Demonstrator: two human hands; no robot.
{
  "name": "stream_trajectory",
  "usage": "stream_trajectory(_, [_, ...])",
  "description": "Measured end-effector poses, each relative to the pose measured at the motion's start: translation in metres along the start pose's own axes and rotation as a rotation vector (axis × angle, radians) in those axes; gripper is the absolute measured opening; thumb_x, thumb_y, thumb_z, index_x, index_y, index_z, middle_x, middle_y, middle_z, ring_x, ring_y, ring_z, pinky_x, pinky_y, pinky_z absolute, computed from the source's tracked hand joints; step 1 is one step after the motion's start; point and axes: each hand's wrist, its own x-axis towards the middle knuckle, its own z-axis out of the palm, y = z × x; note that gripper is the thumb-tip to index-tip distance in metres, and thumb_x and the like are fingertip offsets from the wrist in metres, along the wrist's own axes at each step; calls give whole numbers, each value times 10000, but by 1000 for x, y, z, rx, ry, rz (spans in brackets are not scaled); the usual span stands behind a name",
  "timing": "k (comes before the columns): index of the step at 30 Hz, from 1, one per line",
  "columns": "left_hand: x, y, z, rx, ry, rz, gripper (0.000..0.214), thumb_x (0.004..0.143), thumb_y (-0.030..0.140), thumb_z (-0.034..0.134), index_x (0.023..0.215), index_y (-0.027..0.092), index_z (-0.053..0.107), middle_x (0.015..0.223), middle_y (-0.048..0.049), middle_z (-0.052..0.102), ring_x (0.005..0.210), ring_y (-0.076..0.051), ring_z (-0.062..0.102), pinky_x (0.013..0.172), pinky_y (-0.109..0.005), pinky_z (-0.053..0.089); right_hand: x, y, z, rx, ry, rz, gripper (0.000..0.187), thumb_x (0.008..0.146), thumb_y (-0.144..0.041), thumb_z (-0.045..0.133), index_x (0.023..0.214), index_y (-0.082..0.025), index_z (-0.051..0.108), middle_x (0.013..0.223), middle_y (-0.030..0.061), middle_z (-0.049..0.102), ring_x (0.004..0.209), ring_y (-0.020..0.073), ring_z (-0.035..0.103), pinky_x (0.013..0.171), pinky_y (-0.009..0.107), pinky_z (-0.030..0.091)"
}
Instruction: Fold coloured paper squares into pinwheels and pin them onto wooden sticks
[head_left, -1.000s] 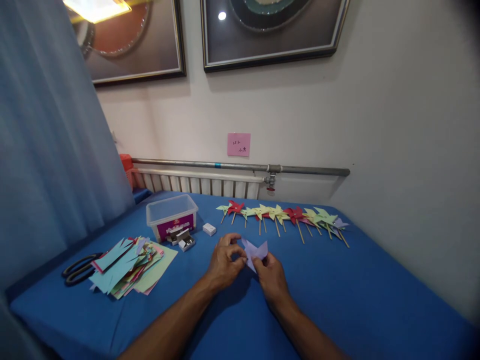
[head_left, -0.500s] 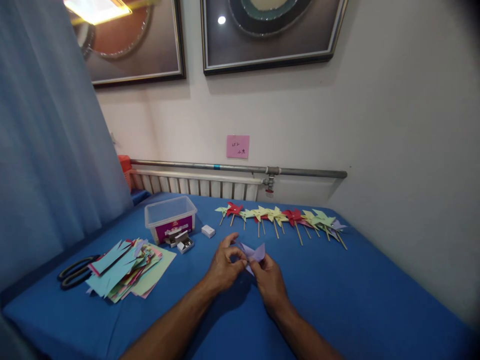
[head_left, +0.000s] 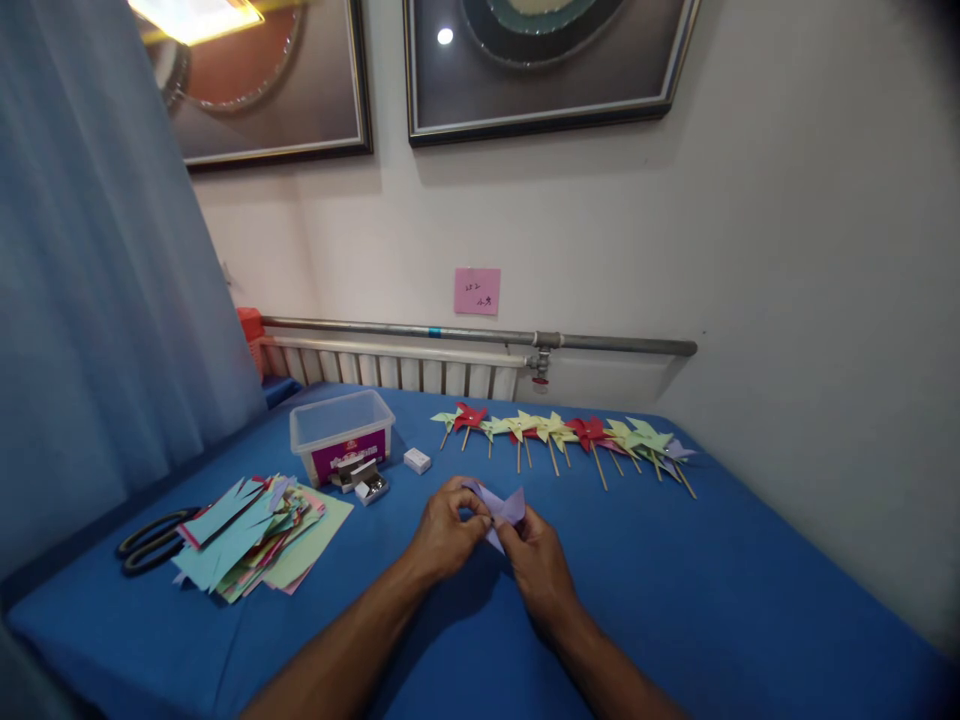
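Note:
A small piece of purple paper (head_left: 508, 506), bent into pinwheel-like folds, is held between both hands above the blue table cover. My left hand (head_left: 448, 525) pinches its left side, thumb and index finger meeting near the middle. On the right, my right hand (head_left: 538, 560) grips the paper with the thumb pressed on top; its other fingers are mostly hidden behind. Beyond the hands, a row of finished-looking paper pinwheels (head_left: 555, 430) on wooden sticks lies in red, yellow, green and purple. A small white box (head_left: 417, 460) is nearest to my left hand.
To the left lie a pile of coloured paper pieces (head_left: 247, 540) and black-handled scissors (head_left: 154, 540). A clear plastic tub (head_left: 341, 425) stands behind an opened small box of metal pins (head_left: 370, 485). A radiator (head_left: 390, 370) and pipe run along the wall; a curtain (head_left: 112, 260) hangs at left.
My left fingers have curled in closer on the purple paper; the raised index finger has come down onto its edge. The right hand keeps its grip almost unmoved.

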Motion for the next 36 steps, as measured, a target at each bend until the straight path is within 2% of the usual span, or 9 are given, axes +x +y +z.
stream_trajectory(6, [0,3,-1,-27,-6,-4,93,716,120,668,648,183,671,1036,-62,689,992,-205,649,887,-309,494,-1,1,-1,22,-57,-5,393,820,-522,652,984,-170,711,787,42,719,714,222,613,618,293,484])
stream_trajectory(11, [0,4,2,-35,41,-55,102,685,127,672,599,177,649,842,-31,658,821,-167,618,782,-279,472,-1,1,-1,30,-83,-17,361,837,-492,647,991,-172,711,773,32,715,715,216,613,634,294,494])
stream_trajectory(14, [0,4,4,-53,62,-126,91,661,146,693,589,173,645,722,-5,626,703,-138,568,690,-256,439,-1,-1,-1,34,-75,-14,350,837,-483,657,989,-173,716,801,36,731,730,221,628,650,299,506])
stream_trajectory(19, [-1,7,7,-201,42,-271,141,633,240,743,596,170,627,559,29,567,532,-97,454,538,-236,338,-1,-2,-1,21,-62,-31,347,845,-488,654,997,-184,726,785,34,736,764,238,655,666,304,519])
stream_trajectory(26, [-1,7,9,-289,52,-303,182,600,292,777,597,163,649,524,33,564,500,-86,432,519,-232,305,-1,-1,0,22,-60,-36,357,845,-509,648,1013,-199,709,779,33,720,739,229,635,645,298,507])
stream_trajectory(32, [-1,4,9,-231,81,-262,111,617,226,739,579,166,654,556,30,570,531,-93,451,536,-233,328,0,-1,0,29,-43,-16,302,821,-465,656,946,-193,695,818,39,715,745,222,608,657,301,498])
stream_trajectory(36, [-1,3,10,-201,106,-294,115,615,202,744,576,169,640,536,32,569,523,-98,457,531,-234,326,0,0,-1,34,-64,-35,301,834,-469,662,943,-191,698,798,27,704,749,216,606,678,299,505])
